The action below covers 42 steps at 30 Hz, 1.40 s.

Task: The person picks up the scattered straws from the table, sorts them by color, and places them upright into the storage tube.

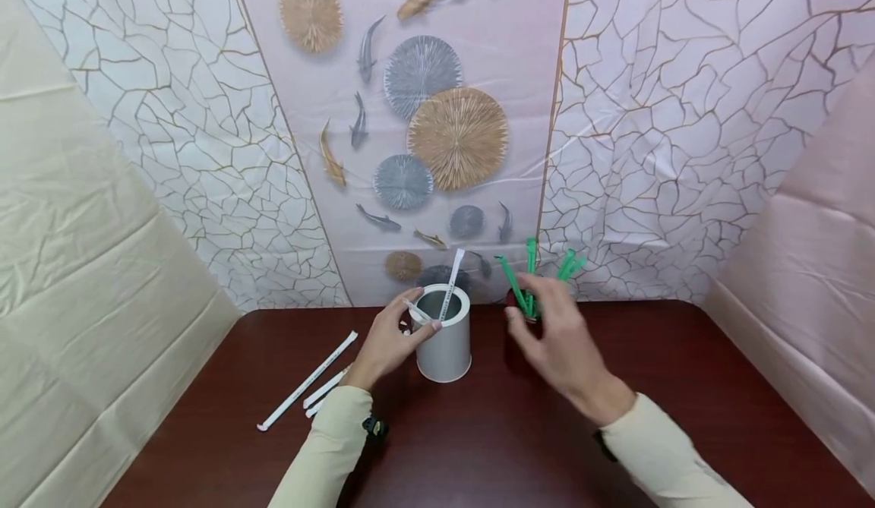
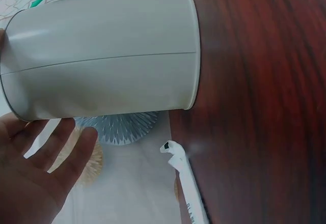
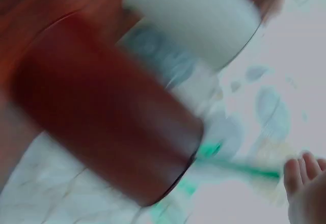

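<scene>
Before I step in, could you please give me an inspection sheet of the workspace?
Surface: dark red-brown wood-grain table.
Job's things: upright light-grey can with a white wrapped straw standing in it; dark red can with green wrapped straws sticking out; loose white wrapped straws lying left of the grey can.
Clutter: nothing seen.
Hands: left hand at the grey can's rim, grip unclear; right hand beside the red can, fingers apart, blurred, contact with a straw unclear.
Cables: nothing seen.
Surroundings: backdrop cloth printed with fish, discs and a crackle pattern; cream side cloth at left.
</scene>
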Motion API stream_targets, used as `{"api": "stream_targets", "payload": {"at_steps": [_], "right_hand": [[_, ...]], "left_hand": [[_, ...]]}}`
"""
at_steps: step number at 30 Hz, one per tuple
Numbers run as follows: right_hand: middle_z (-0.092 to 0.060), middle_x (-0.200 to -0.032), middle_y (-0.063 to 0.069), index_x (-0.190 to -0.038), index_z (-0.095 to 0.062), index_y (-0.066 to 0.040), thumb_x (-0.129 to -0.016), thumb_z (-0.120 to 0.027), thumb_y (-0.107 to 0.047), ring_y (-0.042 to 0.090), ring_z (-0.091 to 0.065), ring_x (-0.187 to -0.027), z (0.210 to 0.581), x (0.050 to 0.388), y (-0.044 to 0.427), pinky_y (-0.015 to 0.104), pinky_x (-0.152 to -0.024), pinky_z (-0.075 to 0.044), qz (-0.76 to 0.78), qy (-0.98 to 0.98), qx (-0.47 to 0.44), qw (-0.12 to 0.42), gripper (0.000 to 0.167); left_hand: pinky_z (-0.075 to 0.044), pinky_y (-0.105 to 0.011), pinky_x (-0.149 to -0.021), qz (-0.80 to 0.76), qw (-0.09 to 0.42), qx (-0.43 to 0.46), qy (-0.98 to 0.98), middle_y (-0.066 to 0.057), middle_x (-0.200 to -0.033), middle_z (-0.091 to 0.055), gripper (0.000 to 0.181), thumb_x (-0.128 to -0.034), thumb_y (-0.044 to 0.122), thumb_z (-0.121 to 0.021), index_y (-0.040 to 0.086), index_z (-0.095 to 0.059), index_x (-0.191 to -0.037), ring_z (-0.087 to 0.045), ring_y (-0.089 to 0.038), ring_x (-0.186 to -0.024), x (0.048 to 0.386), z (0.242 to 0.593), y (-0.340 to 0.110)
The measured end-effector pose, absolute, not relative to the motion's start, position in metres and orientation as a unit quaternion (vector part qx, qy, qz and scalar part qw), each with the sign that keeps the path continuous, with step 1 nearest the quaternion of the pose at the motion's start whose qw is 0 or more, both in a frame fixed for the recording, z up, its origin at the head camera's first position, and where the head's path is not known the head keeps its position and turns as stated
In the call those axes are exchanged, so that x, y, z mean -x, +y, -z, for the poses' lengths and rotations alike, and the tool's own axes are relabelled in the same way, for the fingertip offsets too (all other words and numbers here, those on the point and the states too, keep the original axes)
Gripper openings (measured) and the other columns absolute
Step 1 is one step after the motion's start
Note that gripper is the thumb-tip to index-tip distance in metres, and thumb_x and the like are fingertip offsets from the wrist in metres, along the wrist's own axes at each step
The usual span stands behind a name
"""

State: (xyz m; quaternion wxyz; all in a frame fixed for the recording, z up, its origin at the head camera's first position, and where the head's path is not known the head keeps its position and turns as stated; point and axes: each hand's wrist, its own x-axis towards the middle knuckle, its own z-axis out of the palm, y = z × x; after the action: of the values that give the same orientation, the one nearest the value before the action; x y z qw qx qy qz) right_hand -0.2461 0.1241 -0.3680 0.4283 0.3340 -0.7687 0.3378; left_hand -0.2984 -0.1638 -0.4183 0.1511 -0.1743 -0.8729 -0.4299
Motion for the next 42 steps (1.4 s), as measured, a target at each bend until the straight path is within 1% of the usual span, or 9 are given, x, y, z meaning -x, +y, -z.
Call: {"api": "stream_targets", "payload": {"at_steps": [2, 6, 10, 12, 17, 23, 31, 37, 42], "right_hand": [[-0.061, -0.132, 0.022, -0.139, -0.058, 0.008, -0.097, -0.073, -0.012, 0.034, -0.058, -0.120, 0.365, 0.246, 0.099, 0.041, -0.106, -0.049, -0.319, -0.803, -0.336, 0.375, 0.049], [-0.049, -0.150, 0.024, -0.152, -0.046, 0.008, -0.094, -0.082, -0.021, 0.039, -0.051, -0.138, 0.373, 0.256, 0.057, 0.053, -0.113, -0.046, -0.358, -0.867, -0.273, 0.214, 0.074], [-0.035, -0.164, 0.023, -0.162, -0.031, 0.004, -0.091, -0.084, -0.041, 0.041, -0.046, -0.144, 0.385, 0.276, 0.040, 0.057, -0.113, -0.045, -0.415, -0.881, -0.202, 0.103, 0.099], [-0.034, -0.165, 0.021, -0.164, -0.030, 0.001, -0.089, -0.084, -0.046, 0.040, -0.048, -0.143, 0.389, 0.286, 0.038, 0.057, -0.112, -0.046, -0.427, -0.879, -0.190, 0.091, 0.103], [-0.041, -0.161, 0.015, -0.163, -0.038, -0.007, -0.089, -0.079, -0.055, 0.037, -0.054, -0.137, 0.395, 0.301, 0.037, 0.056, -0.109, -0.048, -0.413, -0.886, -0.187, 0.093, 0.098], [-0.042, -0.160, 0.010, -0.163, -0.041, -0.012, -0.087, -0.080, -0.057, 0.035, -0.053, -0.138, 0.401, 0.304, 0.034, 0.055, -0.110, -0.048, -0.417, -0.887, -0.175, 0.093, 0.096], [-0.042, -0.161, 0.005, -0.164, -0.041, -0.017, -0.085, -0.080, -0.060, 0.033, -0.047, -0.143, 0.409, 0.304, 0.030, 0.057, -0.108, -0.047, -0.428, -0.884, -0.159, 0.098, 0.098], [-0.043, -0.160, 0.003, -0.163, -0.043, -0.020, -0.082, -0.082, -0.060, 0.031, -0.048, -0.142, 0.409, 0.304, 0.030, 0.058, -0.105, -0.048, -0.444, -0.877, -0.152, 0.104, 0.099], [-0.043, -0.160, 0.002, -0.163, -0.043, -0.022, -0.082, -0.081, -0.062, 0.031, -0.047, -0.143, 0.413, 0.303, 0.028, 0.061, -0.103, -0.048, -0.444, -0.880, -0.140, 0.099, 0.099]], "left_hand": [[-0.056, -0.041, -0.090, 0.423, 0.153, 0.177, -0.875, -0.002, -0.158, -0.053, 0.073, -0.0934, 0.044, -0.080, 0.015, -0.054, -0.155, -0.064, -0.024, -0.113, 0.299, 0.418, -0.163], [-0.051, -0.050, -0.106, 0.438, 0.150, 0.193, -0.865, -0.009, -0.160, -0.050, 0.061, -0.1045, 0.038, -0.068, 0.010, -0.052, -0.156, -0.052, -0.029, -0.142, 0.294, 0.416, -0.166], [-0.051, -0.058, -0.105, 0.496, 0.108, 0.208, -0.836, -0.013, -0.165, -0.042, 0.050, -0.1144, 0.028, -0.047, 0.007, -0.046, -0.160, -0.049, -0.035, -0.143, 0.289, 0.415, -0.167], [-0.056, -0.057, -0.097, 0.508, 0.085, 0.215, -0.830, -0.013, -0.168, -0.038, 0.051, -0.1154, 0.028, -0.044, 0.008, -0.042, -0.162, -0.049, -0.036, -0.142, 0.289, 0.414, -0.167], [-0.057, -0.054, -0.097, 0.492, 0.066, 0.228, -0.838, -0.015, -0.168, -0.037, 0.053, -0.1158, 0.031, -0.041, 0.007, -0.040, -0.163, -0.050, -0.038, -0.142, 0.290, 0.409, -0.172], [-0.061, -0.046, -0.084, 0.499, 0.063, 0.181, -0.845, -0.021, -0.149, -0.059, 0.059, -0.1176, 0.041, -0.025, 0.003, -0.051, -0.155, -0.063, -0.042, -0.126, 0.289, 0.390, -0.201], [-0.057, -0.041, -0.081, 0.369, 0.029, 0.081, -0.926, -0.014, -0.121, -0.074, 0.034, -0.1091, 0.027, -0.061, 0.004, -0.070, -0.132, -0.071, -0.026, -0.100, 0.281, 0.382, -0.258], [-0.057, -0.044, -0.074, 0.354, -0.039, 0.011, -0.934, -0.013, -0.105, -0.077, 0.022, -0.1022, 0.016, -0.071, 0.002, -0.077, -0.118, -0.069, -0.030, -0.088, 0.277, 0.407, -0.278], [-0.055, -0.049, -0.081, 0.313, -0.041, -0.028, -0.948, -0.005, -0.102, -0.077, 0.014, -0.0964, 0.019, -0.078, 0.009, -0.080, -0.107, -0.069, -0.025, -0.090, 0.276, 0.430, -0.278]]}}
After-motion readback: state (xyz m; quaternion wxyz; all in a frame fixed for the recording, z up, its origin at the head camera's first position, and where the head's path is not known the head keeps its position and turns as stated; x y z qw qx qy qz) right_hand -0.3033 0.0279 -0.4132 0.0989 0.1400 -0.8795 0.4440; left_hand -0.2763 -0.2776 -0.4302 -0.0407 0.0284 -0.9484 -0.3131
